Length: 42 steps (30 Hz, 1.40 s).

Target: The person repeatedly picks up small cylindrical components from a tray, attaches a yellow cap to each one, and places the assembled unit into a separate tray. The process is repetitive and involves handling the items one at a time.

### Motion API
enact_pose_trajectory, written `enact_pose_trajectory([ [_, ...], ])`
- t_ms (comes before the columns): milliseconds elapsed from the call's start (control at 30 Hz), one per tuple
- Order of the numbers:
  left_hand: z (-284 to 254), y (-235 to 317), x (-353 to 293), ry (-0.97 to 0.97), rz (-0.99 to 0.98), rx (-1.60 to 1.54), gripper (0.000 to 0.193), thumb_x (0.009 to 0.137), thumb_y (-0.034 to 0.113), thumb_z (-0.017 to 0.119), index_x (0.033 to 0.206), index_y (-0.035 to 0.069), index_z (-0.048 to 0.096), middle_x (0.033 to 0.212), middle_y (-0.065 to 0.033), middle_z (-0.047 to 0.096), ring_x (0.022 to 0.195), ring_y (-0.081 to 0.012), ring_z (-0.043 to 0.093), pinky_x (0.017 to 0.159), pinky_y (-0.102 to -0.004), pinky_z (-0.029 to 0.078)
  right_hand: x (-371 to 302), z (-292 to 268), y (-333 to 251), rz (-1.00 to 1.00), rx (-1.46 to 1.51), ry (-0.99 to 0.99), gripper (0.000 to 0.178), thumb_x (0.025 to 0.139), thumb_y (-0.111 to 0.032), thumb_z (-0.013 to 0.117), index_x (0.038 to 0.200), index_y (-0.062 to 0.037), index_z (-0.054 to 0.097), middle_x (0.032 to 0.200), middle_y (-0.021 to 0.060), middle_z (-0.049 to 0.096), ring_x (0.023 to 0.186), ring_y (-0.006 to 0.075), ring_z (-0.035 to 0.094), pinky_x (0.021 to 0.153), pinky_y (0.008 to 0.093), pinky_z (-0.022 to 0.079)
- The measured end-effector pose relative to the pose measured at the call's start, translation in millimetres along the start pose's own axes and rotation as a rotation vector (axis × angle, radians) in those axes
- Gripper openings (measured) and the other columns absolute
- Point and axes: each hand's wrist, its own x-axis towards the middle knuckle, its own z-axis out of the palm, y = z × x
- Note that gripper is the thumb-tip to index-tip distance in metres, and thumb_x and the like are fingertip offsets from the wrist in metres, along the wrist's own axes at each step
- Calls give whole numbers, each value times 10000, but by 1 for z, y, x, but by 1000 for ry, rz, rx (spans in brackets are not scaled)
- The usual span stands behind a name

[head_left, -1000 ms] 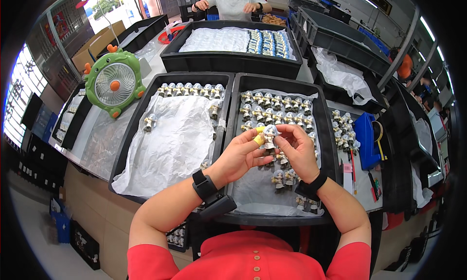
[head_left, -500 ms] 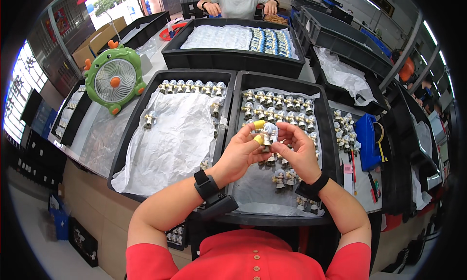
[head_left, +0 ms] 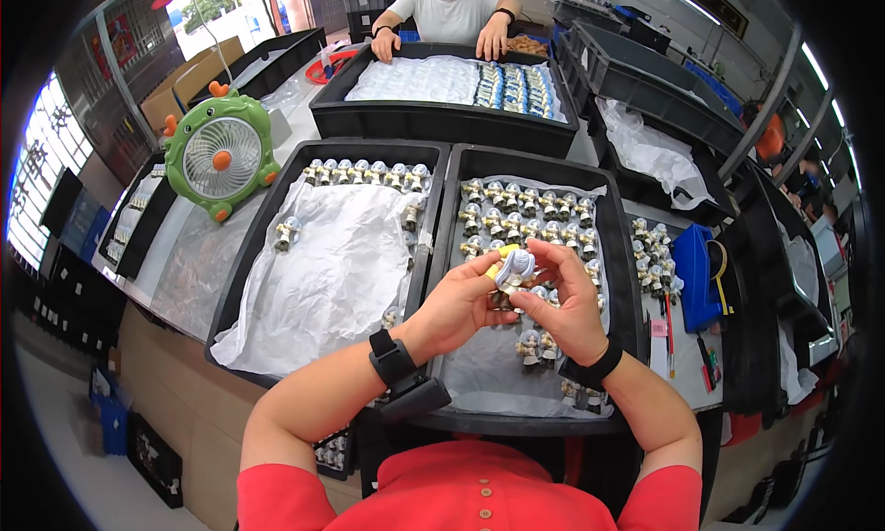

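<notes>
My left hand (head_left: pixel 461 302) and my right hand (head_left: pixel 567 300) meet over the right black tray (head_left: pixel 619 254) and together hold one small grey-and-white figurine (head_left: pixel 513 269). The left thumb wears a yellow finger cot and presses on the figurine's front. My right fingers curl around its right side. Rows of similar small figurines (head_left: pixel 525 208) stand on white paper in the tray just beyond my hands, and a few more (head_left: pixel 535 347) stand below my right wrist. Both wrists carry black bands.
The left black tray (head_left: pixel 263 236) holds crumpled white paper and a row of figurines (head_left: pixel 364 171) along its far edge. A green desk fan (head_left: pixel 221 156) stands at left. A blue box (head_left: pixel 693 275) and pens lie at right. Another person's hands (head_left: pixel 441 41) rest on a far tray.
Both hands stayed over the right tray with the figurine; it has been turned slightly between the fingers and shifted a little toward me.
</notes>
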Motion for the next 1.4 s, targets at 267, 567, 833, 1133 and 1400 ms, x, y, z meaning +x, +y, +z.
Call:
enact_pose_trajectory([
  [267,-2,-1,1,30,-8,-36,303,991,287,390,1187,72,477,1075,-62,578,917,-153,600,817,-350,521,2,-3,4,27,-11,-23,478,733,-101,743,1164,-30,551,1078,77,542,876,150,589,774,270,499],
  [567,0,-2,2,-3,12,-34,351,985,301,405,1248,72,450,1110,-67,562,1008,-190,579,881,-380,492,3,-4,10,108,157,-42,376,811,-24,648,1173,-14,545,1073,69,555,918,132,583,788,260,503],
  [833,1,-1,1,-14,17,-16,381,982,297,410,1305,95,410,1149,-66,551,1036,-231,581,895,-389,484,2,-4,7,275,331,-57,306,873,-9,567,1178,0,534,1093,70,583,964,133,585,745,237,534],
  [1133,1,-1,2,-36,3,-15,393,990,300,382,1311,74,390,1176,-100,539,1041,-245,588,884,-377,491,1,-7,11,267,256,-60,272,915,-33,508,1183,2,534,1081,71,608,954,124,593,810,246,493],
  [1400,1,-3,2,-116,-11,-34,419,956,285,483,1315,90,388,1192,-65,527,1070,-219,568,939,-401,455,3,-7,1,378,337,-90,290,893,-28,543,1181,4,543,1043,56,606,924,101,581,750,225,479],
])
